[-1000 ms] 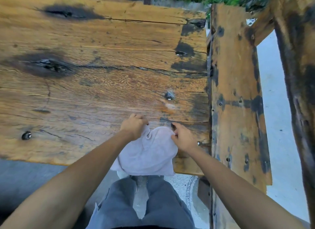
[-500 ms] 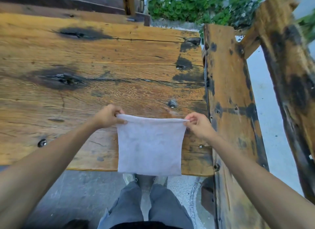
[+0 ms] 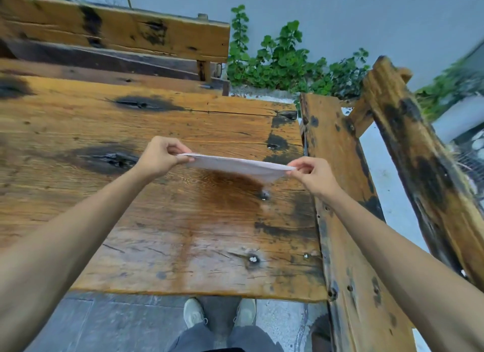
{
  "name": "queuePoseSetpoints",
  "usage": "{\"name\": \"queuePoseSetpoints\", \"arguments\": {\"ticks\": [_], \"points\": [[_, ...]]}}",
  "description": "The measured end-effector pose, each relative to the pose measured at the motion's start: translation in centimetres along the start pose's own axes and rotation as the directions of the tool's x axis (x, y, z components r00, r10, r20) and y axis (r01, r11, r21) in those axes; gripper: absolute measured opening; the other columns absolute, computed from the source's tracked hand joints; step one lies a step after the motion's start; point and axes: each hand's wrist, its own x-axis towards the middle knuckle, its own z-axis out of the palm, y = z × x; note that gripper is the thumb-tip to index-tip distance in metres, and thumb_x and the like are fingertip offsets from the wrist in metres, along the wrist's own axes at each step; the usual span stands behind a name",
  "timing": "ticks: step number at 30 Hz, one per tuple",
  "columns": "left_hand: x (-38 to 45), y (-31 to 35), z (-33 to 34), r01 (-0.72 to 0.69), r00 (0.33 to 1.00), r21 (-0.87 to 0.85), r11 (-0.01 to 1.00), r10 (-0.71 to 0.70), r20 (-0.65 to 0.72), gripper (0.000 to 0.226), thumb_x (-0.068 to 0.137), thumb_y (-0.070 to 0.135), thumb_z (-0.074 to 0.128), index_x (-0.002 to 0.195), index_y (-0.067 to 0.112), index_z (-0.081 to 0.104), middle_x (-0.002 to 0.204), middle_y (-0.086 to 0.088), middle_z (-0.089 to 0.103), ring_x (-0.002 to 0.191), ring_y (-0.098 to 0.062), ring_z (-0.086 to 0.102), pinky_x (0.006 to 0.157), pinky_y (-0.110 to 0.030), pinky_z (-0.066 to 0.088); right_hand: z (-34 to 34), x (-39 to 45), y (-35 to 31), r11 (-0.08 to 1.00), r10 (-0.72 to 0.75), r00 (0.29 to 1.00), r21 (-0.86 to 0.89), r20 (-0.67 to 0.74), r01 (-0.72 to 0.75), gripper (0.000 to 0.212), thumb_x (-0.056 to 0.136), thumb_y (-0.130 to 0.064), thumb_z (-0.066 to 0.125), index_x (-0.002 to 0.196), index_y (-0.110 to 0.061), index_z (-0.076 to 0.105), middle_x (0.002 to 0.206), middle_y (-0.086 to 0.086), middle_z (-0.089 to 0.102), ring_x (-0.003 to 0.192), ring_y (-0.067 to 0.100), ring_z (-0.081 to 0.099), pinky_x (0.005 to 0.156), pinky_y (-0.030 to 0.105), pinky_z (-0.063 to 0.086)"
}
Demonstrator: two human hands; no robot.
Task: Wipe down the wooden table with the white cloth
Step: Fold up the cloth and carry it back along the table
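The white cloth (image 3: pixel 237 166) is stretched out nearly flat in the air above the wooden table (image 3: pixel 146 247). My left hand (image 3: pixel 159 156) pinches its left corner and my right hand (image 3: pixel 313 174) pinches its right corner. The cloth hangs a little above the planks and casts a shadow on the wood beneath it. The table top is worn, orange-brown, with dark knots, black stains and a few bolt heads. Its near edge lies just in front of my shoes.
A wooden bench (image 3: pixel 348 220) runs along the table's right side, its slanted backrest beam (image 3: pixel 424 168) further right. Another bench with a backrest (image 3: pixel 117 34) stands behind the table. Green plants (image 3: pixel 285 60) grow by the grey wall. Grey paving lies under my feet.
Both hands have moved forward and up from the near edge, spreading the bunched cloth and then swinging it from hanging down to nearly flat over the table's middle.
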Motion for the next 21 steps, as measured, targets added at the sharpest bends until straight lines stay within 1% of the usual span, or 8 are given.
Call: {"name": "queuePoseSetpoints", "arguments": {"ticks": [3,6,9,11,13,16,19,21], "points": [[-1.3,-1.3,0.0,-0.015,0.994,0.06,0.998,0.008,0.11,0.01,0.076,0.015,0.087,0.082,0.021,0.081,0.082,0.004,0.079,0.08,-0.007,0.075,0.076,-0.028,0.06,0.9,-1.3,0.7,0.998,0.059,0.997,0.008,0.05,-0.059,0.013,0.076,-0.02,0.089,0.083,-0.025,0.079,0.079,0.002,0.076,0.069,0.008,0.061,0.069,0.029,0.053],[-3.5,-3.7,1.1,0.021,0.976,0.151,0.988,-0.053,0.212,0.01,0.076,0.018,0.087,0.08,0.025,0.081,0.078,0.003,0.079,0.081,-0.019,0.076,0.08,-0.04,0.061,2.6,-3.9,2.6,0.993,0.111,0.985,-0.062,0.134,-0.104,0.014,0.074,-0.023,0.09,0.079,-0.026,0.078,0.078,-0.004,0.076,0.068,0.004,0.063,0.069,0.025,0.052],[-5.9,-6.5,2.0,0.056,0.906,0.167,0.984,-0.12,0.407,0.01,0.076,0.018,0.087,0.08,0.026,0.083,0.077,0.007,0.079,0.073,-0.008,0.074,0.077,-0.033,0.061,3.9,-7.3,5.1,0.986,0.155,0.952,-0.098,0.265,-0.134,0.013,0.073,-0.029,0.09,0.078,-0.028,0.078,0.079,-0.013,0.077,0.071,0.001,0.067,0.07,0.023,0.051],[-7.5,-8.0,2.2,0.076,0.819,0.156,0.985,-0.151,0.553,0.017,0.078,0.013,0.085,0.081,0.029,0.083,0.08,0.005,0.08,0.069,-0.003,0.07,0.072,-0.025,0.058,4.5,-9.3,6.6,0.985,0.17,0.902,-0.107,0.396,-0.138,0.014,0.073,-0.031,0.09,0.08,-0.026,0.08,0.079,-0.009,0.078,0.069,0.004,0.067,0.07,0.027,0.052],[-8.8,-9.3,2.3,0.123,0.746,0.166,0.978,-0.201,0.635,0.021,0.079,0.01,0.084,0.081,0.031,0.083,0.082,0.002,0.08,0.069,-0.001,0.069,0.07,-0.018,0.055,4.7,-10.9,7.6,0.983,0.181,0.832,-0.081,0.525,-0.163,0.016,0.072,-0.029,0.091,0.082,-0.022,0.08,0.079,0.0,0.079,0.07,0.009,0.068,0.072,0.031,0.053],[-9.5,-10.9,2.6,0.19,0.72,0.17,0.967,-0.255,0.646,0.023,0.08,0.009,0.083,0.078,0.033,0.083,0.081,0.0,0.08,0.067,-0.003,0.064,0.064,-0.016,0.049,5.1,-11.9,8.0,0.976,0.199,0.767,-0.052,0.61,-0.212,0.017,0.074,-0.028,0.09,0.088,-0.024,0.081,0.085,-0.001,0.08,0.076,0.009,0.071,0.077,0.024,0.056],[-8.7,-11.8,3.3,0.218,0.77,0.14,0.966,-0.258,0.583,0.027,0.084,0.006,0.078,0.078,0.031,0.082,0.077,0.003,0.078,0.067,-0.004,0.062,0.064,-0.018,0.049,6.2,-10.8,8.1,0.959,0.238,0.802,-0.002,0.548,-0.284,0.011,0.081,-0.019,0.085,0.091,-0.02,0.081,0.085,0.002,0.079,0.075,0.008,0.068,0.075,0.023,0.052],[-7.5,-12.3,4.2,0.247,0.828,0.112,0.963,-0.269,0.492,0.015,0.087,0.005,0.075,0.088,0.019,0.082,0.085,-0.005,0.08,0.077,-0.011,0.067,0.073,-0.029,0.054,7.0,-9.4,8.2,0.952,0.267,0.844,0.008,0.465,-0.306,0.008,0.085,-0.017,0.081,0.091,-0.021,0.079,0.082,-0.002,0.076,0.071,0.003,0.064,0.073,0.023,0.049]]}}
